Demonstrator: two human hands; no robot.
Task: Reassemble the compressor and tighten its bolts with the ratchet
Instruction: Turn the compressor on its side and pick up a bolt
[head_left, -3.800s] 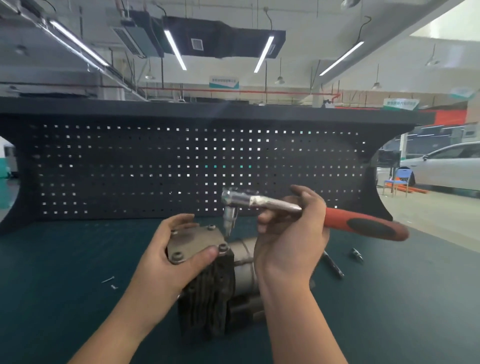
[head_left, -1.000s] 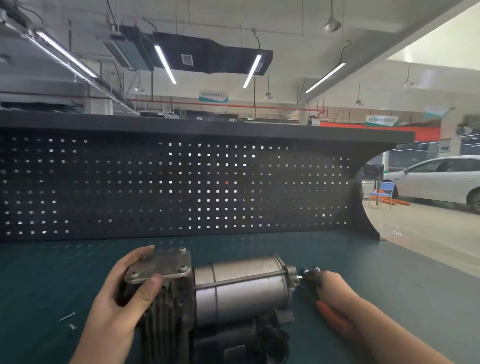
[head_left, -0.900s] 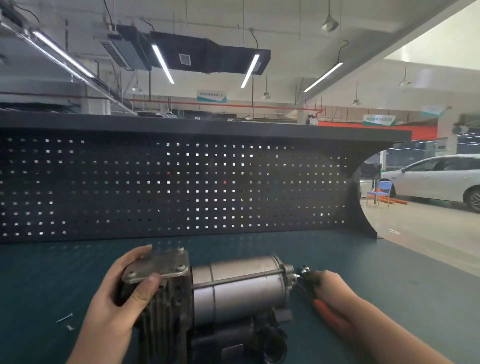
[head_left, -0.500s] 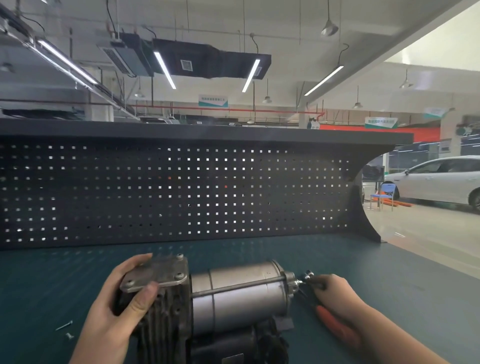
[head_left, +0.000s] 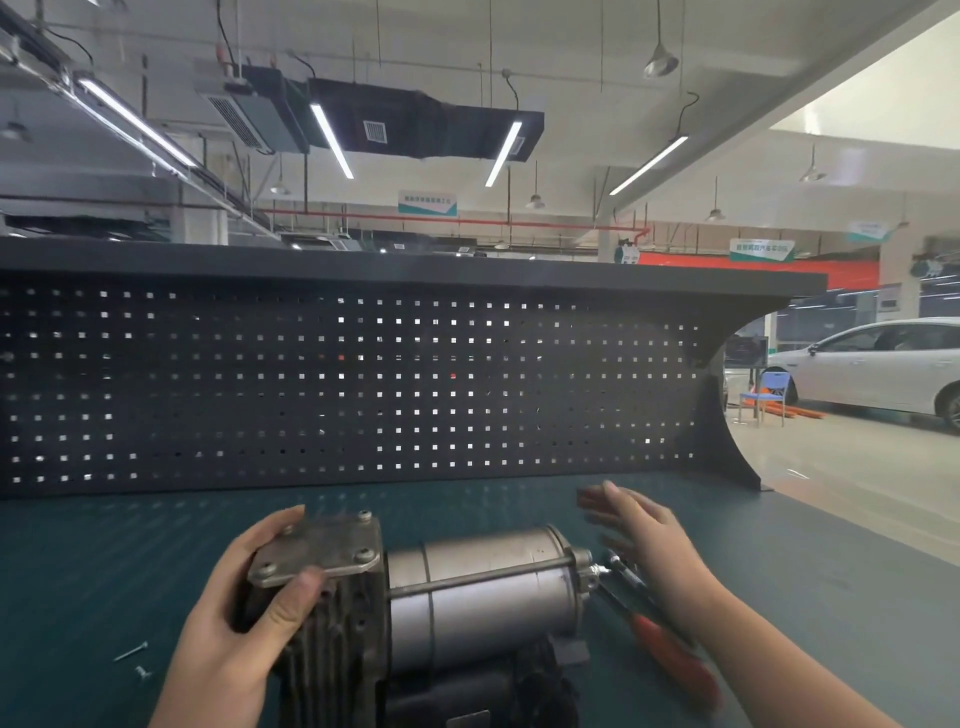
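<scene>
The fingers (head_left: 291, 605) of the left hand (head_left: 234, 613) are curled round the finned head end of the compressor (head_left: 415, 597), with the thumb laid just under the square cover plate (head_left: 319, 551), where four bolt heads are seen at the corners. The right hand (head_left: 652, 540) is spread flat and blurred, its fingers straight and grasping nothing, just off the compressor's motor end. The ratchet (head_left: 654, 623) is seen lying on the surface (head_left: 78, 571) under that hand, its head touching or nearly touching the motor end, its red handle pointing away from the compressor.

The compressor is laid on its side on the surface, nearest the viewer. It is judged heavy and rigid, cast metal with a smooth steel motor barrel likely to roll or slip; the finned block is judged the surer place to be held.

Two small screws (head_left: 132, 657) are seen loose on the surface, on the head side of the compressor. No containers are seen.
</scene>
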